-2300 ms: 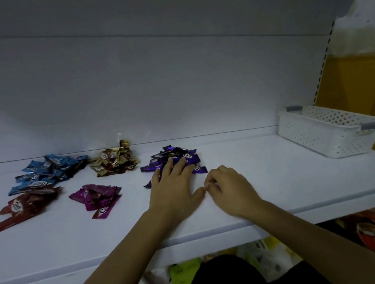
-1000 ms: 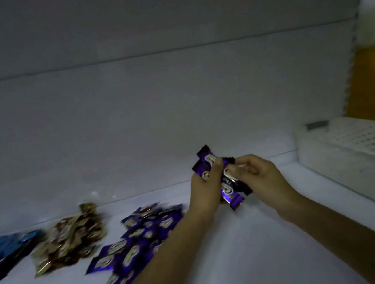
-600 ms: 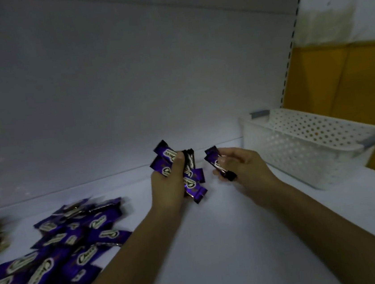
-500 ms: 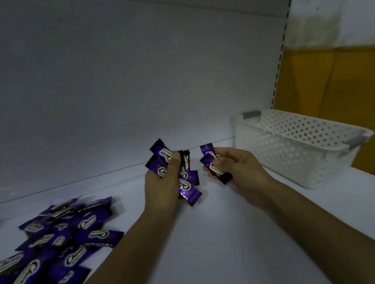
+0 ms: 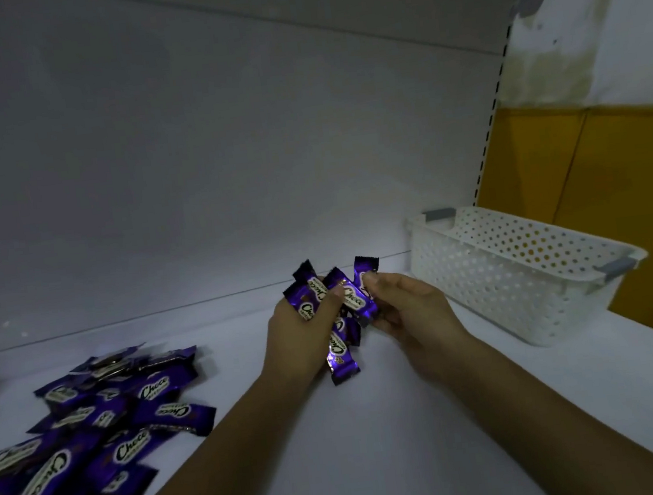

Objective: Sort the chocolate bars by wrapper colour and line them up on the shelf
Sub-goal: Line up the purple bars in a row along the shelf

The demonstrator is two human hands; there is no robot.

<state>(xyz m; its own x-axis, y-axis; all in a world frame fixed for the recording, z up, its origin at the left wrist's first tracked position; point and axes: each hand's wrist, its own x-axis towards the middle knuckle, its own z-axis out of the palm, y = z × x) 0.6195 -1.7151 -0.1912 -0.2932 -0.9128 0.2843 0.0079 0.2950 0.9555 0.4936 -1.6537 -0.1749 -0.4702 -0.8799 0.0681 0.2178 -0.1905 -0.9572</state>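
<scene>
2 hands meet above a white shelf (image 5: 379,436): the left hand (image 5: 299,340) grips a bunch of purple chocolate bars (image 5: 339,355), the right hand (image 5: 409,311) pinches 1 bar (image 5: 363,269) beside them. A heap of purple bars (image 5: 104,415) lies at left, a white basket (image 5: 522,265) at right

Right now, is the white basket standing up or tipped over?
Upright: the white basket sits flat on the shelf, its open rim facing up.

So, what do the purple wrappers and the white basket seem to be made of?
The purple wrappers look like thin plastic or foil film with a glossy finish: they catch the light and have crimped ends. The white basket is most likely moulded plastic, matt, with regular round holes and grey handle pieces.
</scene>
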